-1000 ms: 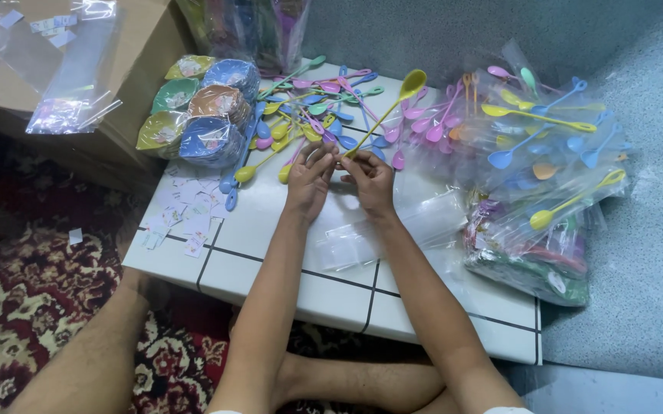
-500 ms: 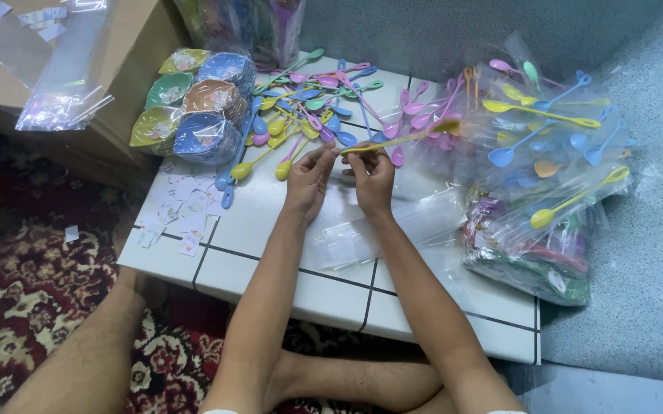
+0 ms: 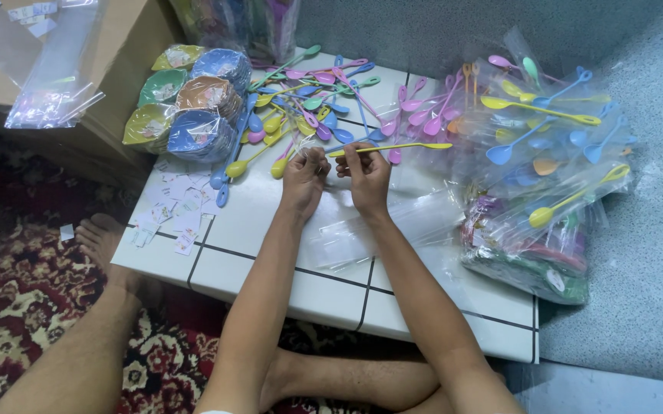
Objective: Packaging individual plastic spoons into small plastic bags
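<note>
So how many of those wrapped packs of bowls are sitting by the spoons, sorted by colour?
Blue bowl packs: 2
Yellow bowl packs: 2
Green bowl pack: 1
Brown bowl pack: 1
Total: 6

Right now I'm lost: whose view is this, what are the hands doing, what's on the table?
There is one picture, taken by a camera worn on a person's head and looking down at their own bare arms. No machine is involved.

The right hand pinches a long yellow spoon near its handle end, and the spoon lies about level, pointing right. The left hand is closed beside it, fingertips at the same end.

They work over a white tiled table. On it lie a pile of loose coloured plastic spoons, a stack of wrapped coloured bowls, small paper slips, clear plastic bags and bagged spoon sets at right.
</note>
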